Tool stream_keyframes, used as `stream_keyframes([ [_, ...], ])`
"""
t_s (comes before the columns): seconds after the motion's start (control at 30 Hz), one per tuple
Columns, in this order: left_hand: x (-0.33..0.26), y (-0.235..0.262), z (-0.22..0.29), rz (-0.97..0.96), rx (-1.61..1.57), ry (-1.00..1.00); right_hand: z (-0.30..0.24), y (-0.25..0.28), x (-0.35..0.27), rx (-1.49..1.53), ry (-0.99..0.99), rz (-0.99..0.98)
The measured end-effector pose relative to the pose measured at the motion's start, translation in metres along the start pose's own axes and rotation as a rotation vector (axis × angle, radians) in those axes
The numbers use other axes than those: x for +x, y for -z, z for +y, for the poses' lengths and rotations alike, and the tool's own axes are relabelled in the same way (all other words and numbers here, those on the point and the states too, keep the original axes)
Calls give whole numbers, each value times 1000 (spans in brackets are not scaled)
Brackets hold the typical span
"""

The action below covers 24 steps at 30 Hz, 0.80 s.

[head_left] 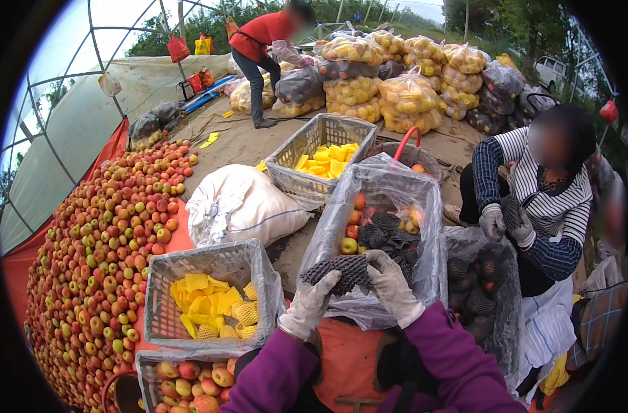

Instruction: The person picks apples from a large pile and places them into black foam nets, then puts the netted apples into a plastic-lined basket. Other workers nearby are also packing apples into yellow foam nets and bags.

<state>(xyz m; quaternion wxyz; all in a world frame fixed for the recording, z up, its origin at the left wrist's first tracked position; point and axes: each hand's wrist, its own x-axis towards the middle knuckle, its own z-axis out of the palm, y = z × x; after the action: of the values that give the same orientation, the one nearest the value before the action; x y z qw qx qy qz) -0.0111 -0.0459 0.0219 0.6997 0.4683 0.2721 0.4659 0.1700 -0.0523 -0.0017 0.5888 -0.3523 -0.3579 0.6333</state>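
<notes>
In front of me, both my gloved hands hold a black foam net sleeve [343,273] stretched sideways between them. My left hand [310,304] grips its left end, and my right hand [394,288] has the fingers closed on the other end. Whether anything sits inside the sleeve I cannot tell. Just beyond and below it stands a plastic-lined crate [432,213]. Loose red and yellow apples [356,219] lie in it beside a heap of black foam nets [390,237].
At left spreads a large apple pile [97,275]. Crates with yellow foam nets [211,303] and apples [197,385] stand nearby, beside a white sack [242,206]. To the right, a co-worker [541,186] sits by a crate of netted apples [472,296]. Another person bends near stacked bags [355,89].
</notes>
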Motion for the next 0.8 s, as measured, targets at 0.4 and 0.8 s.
stream_keyframes([
  [0.4, -5, 13, 1, 3, 645, -345, -18, -1, -2, 35, -57, -19],
  [0.8, -10, 3, 24, -47, 322, 45, -12, -2, -3, 64, -40, -102],
])
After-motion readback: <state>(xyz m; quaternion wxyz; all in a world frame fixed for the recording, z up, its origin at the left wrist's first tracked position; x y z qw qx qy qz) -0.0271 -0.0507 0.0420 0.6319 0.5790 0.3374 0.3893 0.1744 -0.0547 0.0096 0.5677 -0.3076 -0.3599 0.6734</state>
